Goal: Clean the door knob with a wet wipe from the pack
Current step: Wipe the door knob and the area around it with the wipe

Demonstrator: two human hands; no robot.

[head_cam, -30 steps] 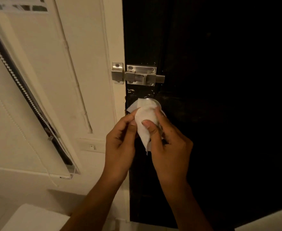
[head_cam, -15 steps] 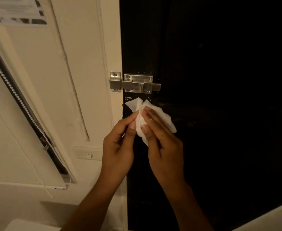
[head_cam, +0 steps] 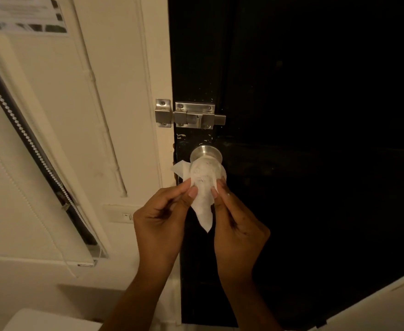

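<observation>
A round silver door knob (head_cam: 205, 152) sticks out of the black door (head_cam: 303, 139), just below a steel slide bolt. A white wet wipe (head_cam: 202, 187) is draped over the knob's front, so only its base collar shows. The wipe looks thin and a point of it hangs down between my hands. My left hand (head_cam: 162, 216) pinches the wipe's left side with thumb and fingers. My right hand (head_cam: 236, 223) pinches its right side, fingertips against the knob. The wipe pack is out of sight.
A steel slide bolt (head_cam: 189, 115) spans the cream door frame (head_cam: 158, 68) and the door above the knob. A window blind with a bead chain (head_cam: 29, 144) slants down the left wall. A light switch (head_cam: 124, 216) sits left of my left hand. A pale surface edge (head_cam: 375, 302) crosses bottom right.
The wipe was bunched above my fingers against the door; now both hands have drawn it down over the knob. The knob's collar is uncovered again and my hands sit lower.
</observation>
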